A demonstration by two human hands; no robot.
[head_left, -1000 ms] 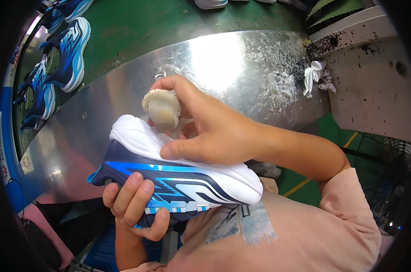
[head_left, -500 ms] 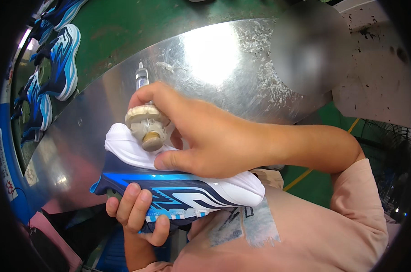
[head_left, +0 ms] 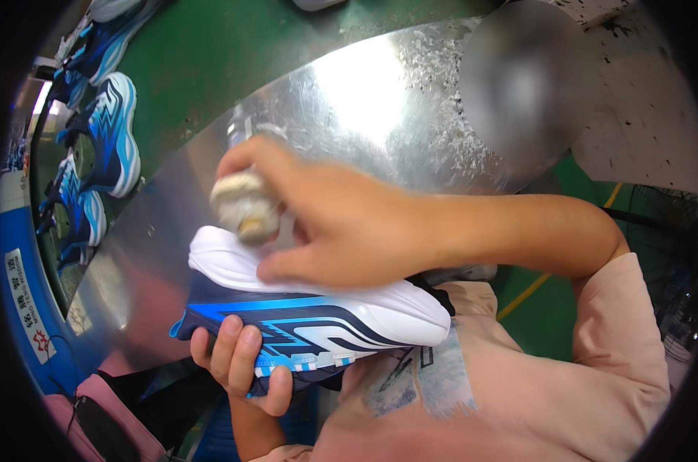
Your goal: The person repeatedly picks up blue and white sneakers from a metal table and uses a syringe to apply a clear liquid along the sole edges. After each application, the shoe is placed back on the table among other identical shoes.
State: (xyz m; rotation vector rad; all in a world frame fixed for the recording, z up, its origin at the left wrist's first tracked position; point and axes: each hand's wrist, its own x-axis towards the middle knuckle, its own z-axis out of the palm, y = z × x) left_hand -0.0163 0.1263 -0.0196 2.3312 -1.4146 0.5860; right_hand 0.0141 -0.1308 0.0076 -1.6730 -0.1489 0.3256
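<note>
A navy, bright-blue and white sneaker (head_left: 318, 323) lies on its side in the air, its white sole turned upward. My left hand (head_left: 245, 358) grips it from below, near the heel, with fingertips against the blue-patterned upper. My right hand (head_left: 341, 223), smeared by motion, is closed round a syringe-like tool (head_left: 245, 204) with a clear barrel and a bulky cream-coloured end with a brassy knob. That end hangs just over the heel part of the sole. My right thumb is at the sole's edge; whether it presses there I cannot tell.
A shiny metal worktop (head_left: 287, 100) with white flakes spreads beyond the shoe, alongside a green surface (head_left: 202, 46). Several similar sneakers (head_left: 112, 135) stand at the left, above a blue panel (head_left: 18, 277). A pale stained board (head_left: 645, 115) is at the far right.
The view has shifted, so the sneakers at the left appear lower. My right hand and the tool have become blurred, and the tool's end is tilted differently. My left hand keeps its grip.
</note>
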